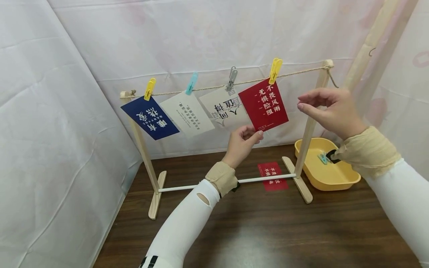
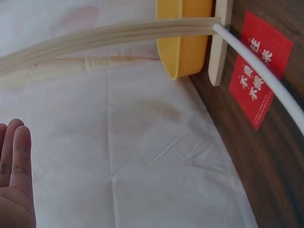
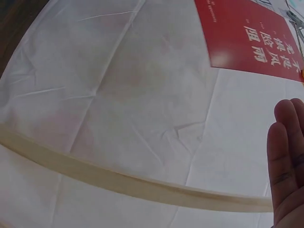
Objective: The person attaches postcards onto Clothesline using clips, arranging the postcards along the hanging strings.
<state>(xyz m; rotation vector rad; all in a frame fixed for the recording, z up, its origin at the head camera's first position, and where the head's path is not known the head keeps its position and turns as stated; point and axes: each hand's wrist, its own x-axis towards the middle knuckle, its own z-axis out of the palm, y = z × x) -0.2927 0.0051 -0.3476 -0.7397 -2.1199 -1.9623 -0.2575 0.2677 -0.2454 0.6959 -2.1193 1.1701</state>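
A red card (image 1: 263, 106) with white characters hangs tilted from the rope (image 1: 301, 71), held by a yellow clothespin (image 1: 275, 70). My left hand (image 1: 242, 143) is just below its lower corner, fingers loosely bent; the left wrist view shows nothing in them. To the right of the card my right hand (image 1: 335, 109) is raised, apart from it and holding nothing. Leftward along the rope hang a cream card (image 1: 224, 108) under a grey clothespin (image 1: 232, 78), a white card (image 1: 187, 113) under a light blue clothespin (image 1: 191, 83), and a blue card (image 1: 149, 117) under another yellow clothespin (image 1: 150, 89).
A wooden stand (image 1: 310, 130) carries the rope, with a white bar (image 1: 264, 179) across its base. Another red card (image 1: 273, 185) lies on the brown table (image 1: 268, 230) beneath the bar. At the right sits a yellow basin (image 1: 330, 182) with a teal clothespin (image 1: 323, 158) inside.
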